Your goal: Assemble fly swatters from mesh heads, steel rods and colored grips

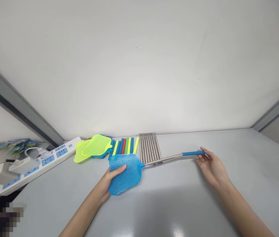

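Left hand (105,184) grasps blue perforated-plastic swatter head (128,178), presumably light, flexible; right hand (212,167) at blue tubular grip (191,153), closure unclear; hold there preferable.

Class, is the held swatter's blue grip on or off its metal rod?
On: the blue grip covers the end of the metal rod opposite the blue mesh head.

Bare forearms (86,208) taper to slim wrists (225,187) — the left grip (106,183) and right grip (212,167) are bare too.
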### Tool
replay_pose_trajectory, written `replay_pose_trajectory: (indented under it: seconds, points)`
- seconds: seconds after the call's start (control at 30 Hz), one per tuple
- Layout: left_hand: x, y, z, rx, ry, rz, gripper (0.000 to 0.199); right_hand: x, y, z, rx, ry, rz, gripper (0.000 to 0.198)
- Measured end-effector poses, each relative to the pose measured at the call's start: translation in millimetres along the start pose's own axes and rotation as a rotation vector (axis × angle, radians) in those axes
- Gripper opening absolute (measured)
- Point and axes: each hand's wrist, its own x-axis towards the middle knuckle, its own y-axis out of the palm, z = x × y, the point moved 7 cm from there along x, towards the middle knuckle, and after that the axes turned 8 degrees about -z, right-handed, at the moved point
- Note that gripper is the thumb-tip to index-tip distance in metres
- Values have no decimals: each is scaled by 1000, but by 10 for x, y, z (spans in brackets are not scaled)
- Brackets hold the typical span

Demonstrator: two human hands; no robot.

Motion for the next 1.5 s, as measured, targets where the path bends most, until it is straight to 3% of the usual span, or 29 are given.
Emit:
replay_pose_trajectory:
  seconds: [0.53, 0.97, 1.5]
  points:
    - [-24, 27, 16, 8, -5, 3, 42, -39, 33, -159, -100, 61, 41, 14]
    - [-57, 60, -13, -10, -8, -6, 50, -88, 78, -201, -177, 88, 86, 13]
    - [-41, 66, -7, 14, 15, 44, 44, -163, 131, -237, -221, 147, 117, 14]
